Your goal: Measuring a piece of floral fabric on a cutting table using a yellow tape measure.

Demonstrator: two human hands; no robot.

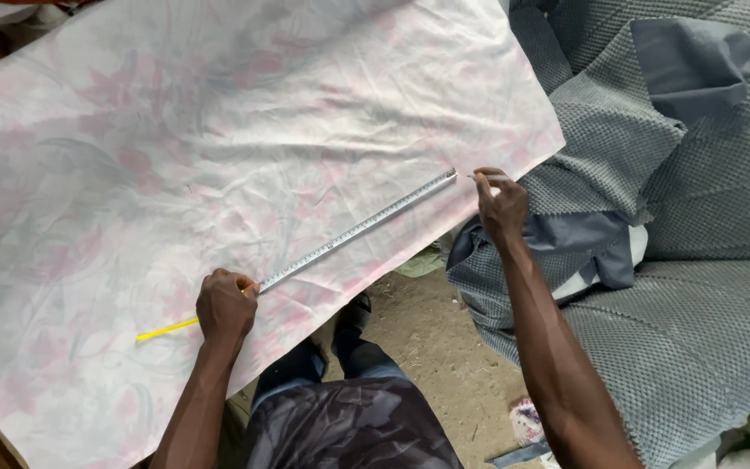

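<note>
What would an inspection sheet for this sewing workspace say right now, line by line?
Surface: pale floral fabric spread flat, creased, covering the work surface.
Job's things: measuring tape stretched diagonally near the fabric's edge, its yellow end trailing past the left hand; small white marker, probably chalk, at the tape's far end.
Clutter: heap of grey textured cloth with blue-grey lining on the right.
Grippers: left hand pins the tape down; right hand pinches the marker.
Cables: nothing seen.
Surroundings: dirt floor with scraps below.
</note>
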